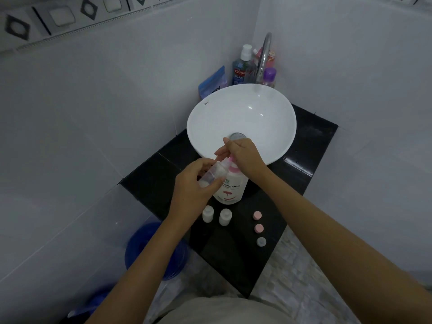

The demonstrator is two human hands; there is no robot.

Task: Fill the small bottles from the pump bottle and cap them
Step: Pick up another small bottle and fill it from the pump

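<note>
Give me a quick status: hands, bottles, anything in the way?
Left hand holds small bottle tilted at the pump. Right hand on pump bottle. Two small bottles uncapped; three caps loose. Nothing blocking.

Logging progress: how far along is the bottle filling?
Done: two small bottles look filled, both uncapped. In hand: left hand holds a third bottle at the pump bottle while right hand presses. Left: finish it, fit three caps.
</note>
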